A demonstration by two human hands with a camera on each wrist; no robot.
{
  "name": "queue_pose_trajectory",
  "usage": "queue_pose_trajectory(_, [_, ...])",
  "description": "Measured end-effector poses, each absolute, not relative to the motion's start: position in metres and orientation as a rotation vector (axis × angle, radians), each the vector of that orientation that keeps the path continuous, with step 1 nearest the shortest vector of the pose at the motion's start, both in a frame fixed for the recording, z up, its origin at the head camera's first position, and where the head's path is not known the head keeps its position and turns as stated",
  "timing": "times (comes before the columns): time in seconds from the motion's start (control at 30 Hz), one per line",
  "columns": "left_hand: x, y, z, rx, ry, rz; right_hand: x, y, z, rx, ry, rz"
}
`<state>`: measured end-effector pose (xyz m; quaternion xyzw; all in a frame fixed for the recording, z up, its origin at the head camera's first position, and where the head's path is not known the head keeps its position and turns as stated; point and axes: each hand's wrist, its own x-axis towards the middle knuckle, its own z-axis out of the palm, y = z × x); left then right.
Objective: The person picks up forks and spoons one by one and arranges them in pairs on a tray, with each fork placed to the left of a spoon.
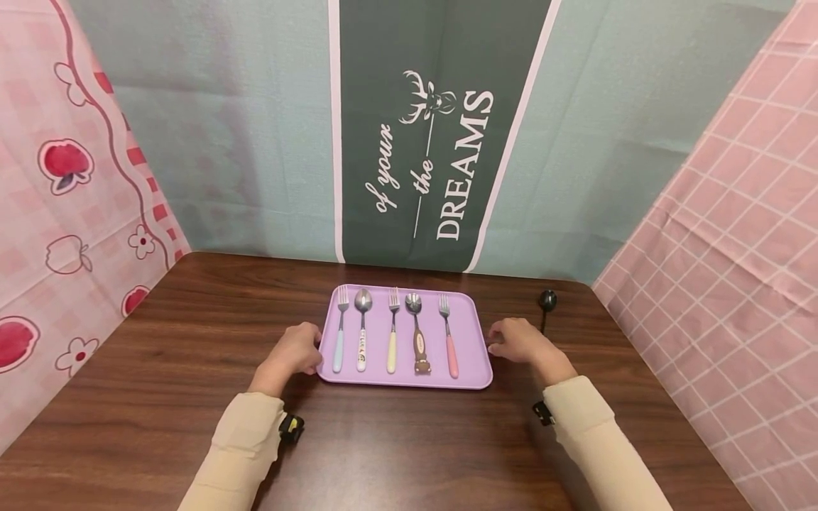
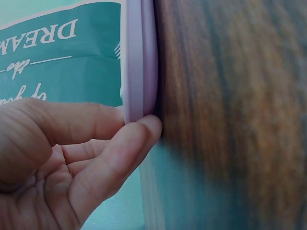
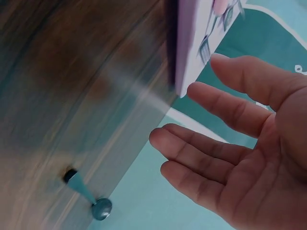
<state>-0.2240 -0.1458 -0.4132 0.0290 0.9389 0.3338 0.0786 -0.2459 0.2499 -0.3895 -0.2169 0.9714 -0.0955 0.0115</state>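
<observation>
A lilac tray (image 1: 377,380) lies on the wooden table, holding cutlery side by side: a blue-handled fork (image 1: 339,348), a spoon with a patterned white handle (image 1: 362,341), a yellow-handled fork (image 1: 392,348), a spoon with a brown bear handle (image 1: 419,348) and a pink-handled fork (image 1: 451,348). At the tray's left edge, my left hand (image 1: 300,348) pinches the rim (image 2: 139,81) between thumb and finger. My right hand (image 1: 519,341) is beside the right edge, fingers loosely extended; in the right wrist view its thumb and forefinger reach close to the tray corner (image 3: 184,81), gripping nothing.
To the right of the tray, a dark spoon (image 1: 547,301) lies on the table (image 1: 396,454), its handle partly hidden behind my right hand. A green printed cloth (image 1: 441,142) hangs behind the table, with pink patterned cloths at the left (image 1: 57,234) and right (image 1: 722,284).
</observation>
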Motion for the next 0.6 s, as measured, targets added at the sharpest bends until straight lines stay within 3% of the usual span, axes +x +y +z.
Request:
queue_pose_trajectory(0.23, [-0.225, -0.146, -0.414, 0.103, 2.827, 0.988, -0.245, 0.26, -0.391, -0.443, 3.017, -0.293])
queue_pose_trajectory(0.6, [-0.225, -0.147, -0.414, 0.095, 2.825, 0.999, -0.247, 0.281, -0.393, -0.349, 3.017, -0.296])
